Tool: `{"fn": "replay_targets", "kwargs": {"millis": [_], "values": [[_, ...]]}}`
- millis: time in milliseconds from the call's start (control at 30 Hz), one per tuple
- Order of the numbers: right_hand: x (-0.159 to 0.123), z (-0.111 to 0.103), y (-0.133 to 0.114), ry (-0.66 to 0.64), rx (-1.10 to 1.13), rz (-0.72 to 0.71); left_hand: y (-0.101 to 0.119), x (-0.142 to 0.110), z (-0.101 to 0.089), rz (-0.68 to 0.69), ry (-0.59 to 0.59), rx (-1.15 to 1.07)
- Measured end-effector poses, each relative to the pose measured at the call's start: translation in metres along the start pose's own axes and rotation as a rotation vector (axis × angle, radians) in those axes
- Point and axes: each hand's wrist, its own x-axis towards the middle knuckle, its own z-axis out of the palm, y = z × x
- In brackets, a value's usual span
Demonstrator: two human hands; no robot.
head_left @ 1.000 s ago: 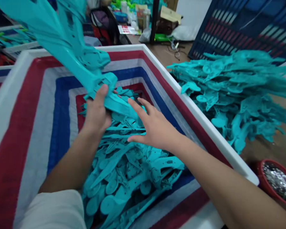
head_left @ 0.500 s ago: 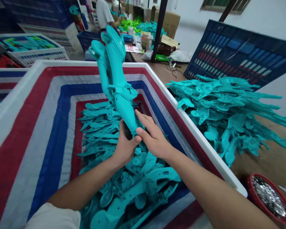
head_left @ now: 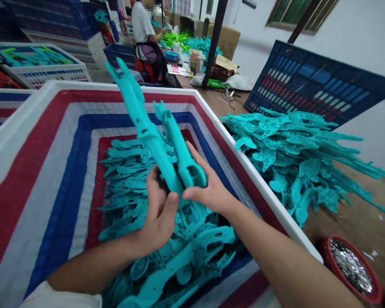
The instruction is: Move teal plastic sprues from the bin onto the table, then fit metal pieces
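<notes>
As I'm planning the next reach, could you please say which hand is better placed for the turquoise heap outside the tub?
Probably the right hand: it is nearer the turquoise heap beyond the white rim, though it and the left hand are both holding turquoise parts.

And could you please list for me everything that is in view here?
Held plastic: count unclear, turquoise, centre
Bin: one, white rim, red-white-blue lining, foreground
Piled parts: many, turquoise, inside bin
Loose parts: many, turquoise, right of bin
Slatted crate: one, dark blue, tilted behind loose parts
Bowl: one, red, lower right
Shiny pieces: many, silver, in bowl
Co-worker: one, white shirt, seated, rear
Table pieces: many, green and turquoise, before co-worker
Window: one, greenish, upper right
Left-side crates: several, blue and white, upper left
Other rear items: too indistinct to count
Left hand: one, bare, left of held plastic
Right hand: one, bare, right of held plastic
</notes>
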Motion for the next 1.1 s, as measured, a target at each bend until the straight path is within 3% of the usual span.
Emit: {"fn": "replay_targets", "kwargs": {"millis": [100, 200, 300, 467, 667, 800, 867, 933, 1100], "values": [[0.001, 0.008, 0.000, 0.159, 0.167, 0.048, -0.001, 0.015, 0.013, 0.089, 0.074, -0.047], [0.004, 0.015, 0.004, 0.353, 0.178, 0.085, -0.013, 0.024, 0.015, 0.114, 0.109, -0.051], [0.008, 0.017, 0.013, 0.419, 0.205, 0.063, -0.024, 0.026, 0.011, 0.133, 0.118, -0.033], [0.007, 0.015, 0.021, 0.298, 0.153, -0.040, -0.012, 0.036, 0.005, 0.005, 0.117, -0.157], [0.003, 0.002, 0.013, -0.053, -0.479, -0.305, 0.008, 0.044, -0.003, -0.282, -0.022, -0.287], [0.005, -0.001, 0.018, -0.129, -0.582, -0.337, 0.007, 0.044, -0.003, -0.332, 0.113, -0.209], [0.004, -0.002, 0.017, -0.083, -0.588, -0.317, 0.009, 0.046, 0.000, -0.332, 0.152, -0.200], [0.002, -0.008, 0.010, 0.047, -0.609, -0.254, 0.012, 0.050, -0.001, -0.318, 0.135, -0.202], [-0.008, -0.045, -0.025, 0.338, -0.795, -0.088, 0.007, 0.085, -0.028, -0.256, -0.041, -0.143]]}}
